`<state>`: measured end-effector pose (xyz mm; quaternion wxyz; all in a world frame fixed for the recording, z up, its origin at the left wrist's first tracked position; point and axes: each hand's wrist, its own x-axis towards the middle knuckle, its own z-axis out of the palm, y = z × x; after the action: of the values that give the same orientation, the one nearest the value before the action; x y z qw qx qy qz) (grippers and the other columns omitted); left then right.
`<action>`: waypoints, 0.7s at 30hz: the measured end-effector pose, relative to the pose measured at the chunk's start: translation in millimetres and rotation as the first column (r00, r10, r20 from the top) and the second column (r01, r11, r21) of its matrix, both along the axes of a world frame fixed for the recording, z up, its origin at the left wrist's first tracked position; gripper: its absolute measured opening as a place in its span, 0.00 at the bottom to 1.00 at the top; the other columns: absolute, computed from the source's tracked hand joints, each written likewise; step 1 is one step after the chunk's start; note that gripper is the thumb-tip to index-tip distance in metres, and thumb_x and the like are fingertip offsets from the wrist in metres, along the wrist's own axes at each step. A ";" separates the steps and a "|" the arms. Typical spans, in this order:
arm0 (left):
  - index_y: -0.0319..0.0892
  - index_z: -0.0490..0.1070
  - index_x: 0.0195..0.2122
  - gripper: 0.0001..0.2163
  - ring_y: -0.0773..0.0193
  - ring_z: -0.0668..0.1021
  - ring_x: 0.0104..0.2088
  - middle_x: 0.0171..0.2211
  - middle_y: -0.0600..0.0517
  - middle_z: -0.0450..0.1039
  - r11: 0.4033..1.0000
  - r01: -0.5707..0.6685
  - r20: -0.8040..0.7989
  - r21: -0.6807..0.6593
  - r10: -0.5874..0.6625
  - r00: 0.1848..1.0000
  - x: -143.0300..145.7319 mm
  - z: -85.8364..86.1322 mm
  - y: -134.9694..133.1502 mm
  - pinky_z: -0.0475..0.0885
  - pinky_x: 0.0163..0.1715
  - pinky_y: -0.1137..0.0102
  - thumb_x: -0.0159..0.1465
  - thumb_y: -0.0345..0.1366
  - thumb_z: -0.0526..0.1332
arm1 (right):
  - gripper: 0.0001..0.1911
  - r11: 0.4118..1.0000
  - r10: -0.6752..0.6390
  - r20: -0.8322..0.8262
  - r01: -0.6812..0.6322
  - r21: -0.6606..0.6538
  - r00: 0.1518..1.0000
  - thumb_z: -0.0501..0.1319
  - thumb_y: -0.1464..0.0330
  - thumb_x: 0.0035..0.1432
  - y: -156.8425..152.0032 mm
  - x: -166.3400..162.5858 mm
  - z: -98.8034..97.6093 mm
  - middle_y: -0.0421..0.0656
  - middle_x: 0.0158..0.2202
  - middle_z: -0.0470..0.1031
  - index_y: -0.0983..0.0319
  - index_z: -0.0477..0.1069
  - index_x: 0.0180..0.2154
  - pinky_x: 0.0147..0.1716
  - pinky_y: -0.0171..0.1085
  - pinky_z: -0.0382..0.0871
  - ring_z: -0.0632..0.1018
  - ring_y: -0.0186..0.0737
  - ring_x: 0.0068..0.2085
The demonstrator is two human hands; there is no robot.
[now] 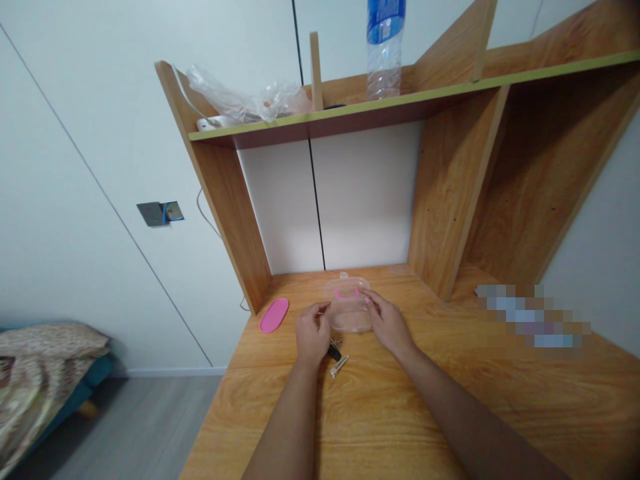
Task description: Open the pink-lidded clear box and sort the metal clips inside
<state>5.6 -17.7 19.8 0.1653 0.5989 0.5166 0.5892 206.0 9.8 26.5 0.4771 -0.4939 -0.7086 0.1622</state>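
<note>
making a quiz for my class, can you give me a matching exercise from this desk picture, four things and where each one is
Things:
1. clear container
2. pink lid
3. water bottle
4. keys

Places:
a. standing on the upper shelf
b. lying on the desk left of both hands
c. between the left hand and right hand
d. on the desk just below the left hand

Pairs: 1-c, 2-b, 3-a, 4-d
</note>
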 end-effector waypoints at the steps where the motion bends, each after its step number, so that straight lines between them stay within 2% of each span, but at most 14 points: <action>1: 0.43 0.80 0.41 0.17 0.57 0.80 0.43 0.41 0.47 0.81 1.000 0.020 -0.036 0.002 -0.020 0.999 0.8 1.2 -1.2 0.73 0.49 0.61 0.56 0.25 0.56 | 0.20 1.000 -0.010 -0.004 0.010 -0.005 1.000 0.49 0.61 0.69 1.1 1.2 -1.1 0.44 0.52 0.78 0.54 0.71 0.56 0.50 0.45 0.73 0.80 0.45 0.50; 7: 0.44 0.80 0.43 0.13 0.53 0.79 0.44 0.42 0.45 0.81 0.995 0.099 -0.193 0.001 -0.097 0.976 4.1 5.1 -4.5 0.71 0.51 0.57 0.58 0.30 0.62 | 0.20 0.997 -0.072 -0.034 0.072 -0.011 0.997 0.51 0.59 0.68 8.4 8.3 -8.0 0.44 0.52 0.79 0.53 0.70 0.57 0.49 0.44 0.74 0.80 0.46 0.50; 11: 0.44 0.79 0.46 0.12 0.52 0.79 0.45 0.44 0.44 0.81 0.996 0.093 -0.259 -0.004 -0.090 0.962 4.9 6.7 -5.3 0.71 0.51 0.56 0.61 0.35 0.63 | 0.22 0.996 -0.084 -0.026 0.084 -0.020 0.996 0.51 0.58 0.67 12.3 8.5 -11.4 0.47 0.51 0.79 0.56 0.69 0.58 0.51 0.46 0.73 0.80 0.47 0.50; 15: 0.45 0.79 0.45 0.11 0.53 0.79 0.45 0.44 0.45 0.81 0.996 0.083 -0.242 -0.010 -0.083 0.967 4.8 7.7 -5.0 0.71 0.52 0.57 0.64 0.36 0.61 | 0.22 0.997 -0.083 -0.006 0.083 -0.010 0.997 0.51 0.57 0.68 14.4 7.9 -12.1 0.48 0.55 0.76 0.58 0.71 0.56 0.56 0.48 0.69 0.77 0.47 0.54; 21: 0.46 0.80 0.44 0.11 0.53 0.79 0.45 0.44 0.45 0.81 0.998 0.069 -0.224 -0.008 -0.069 0.972 4.5 7.3 -4.6 0.70 0.52 0.57 0.65 0.35 0.59 | 0.21 0.995 -0.103 0.011 0.103 0.019 0.995 0.52 0.57 0.67 14.6 9.1 -11.8 0.48 0.51 0.77 0.57 0.73 0.54 0.55 0.47 0.69 0.77 0.47 0.53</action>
<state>10.2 -22.3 27.0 0.1266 0.6790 0.5108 0.5118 215.1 24.4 14.6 0.4851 -0.5263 -0.6864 0.1282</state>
